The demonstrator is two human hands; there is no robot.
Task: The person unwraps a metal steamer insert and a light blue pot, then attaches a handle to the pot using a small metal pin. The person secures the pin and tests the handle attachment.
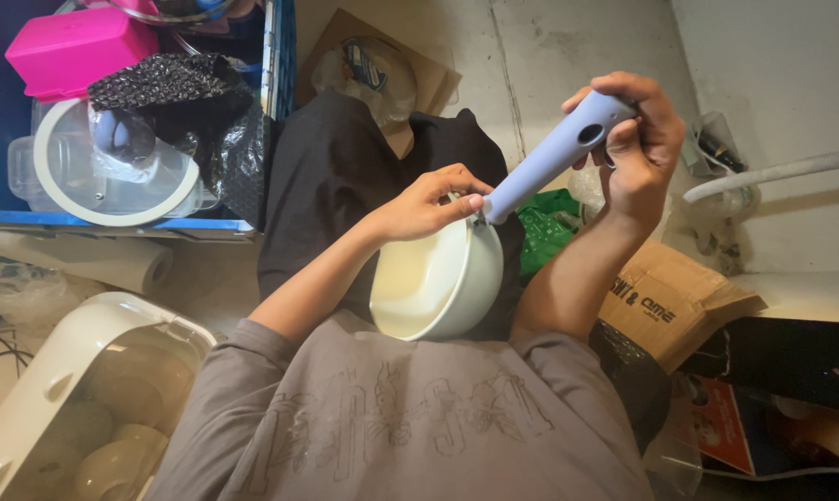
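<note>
A small cream saucepan (438, 278) rests tilted in my lap, its inside facing up and left. A pale lavender handle (554, 153) with an oval hole near its end sticks out from the rim toward the upper right. My right hand (638, 139) is wrapped around the far end of that handle. My left hand (429, 199) pinches the pan's rim right where the handle joins it. My grey printed shirt fills the bottom of the view.
A blue crate (2, 121) at upper left holds a pink box (76, 46), a glass lid (113, 167) and black bubble wrap (174, 83). A white rack with bowls (76, 408) sits lower left. A cardboard box (670, 301), green plastic (545, 232) and a white pipe (781, 172) lie right.
</note>
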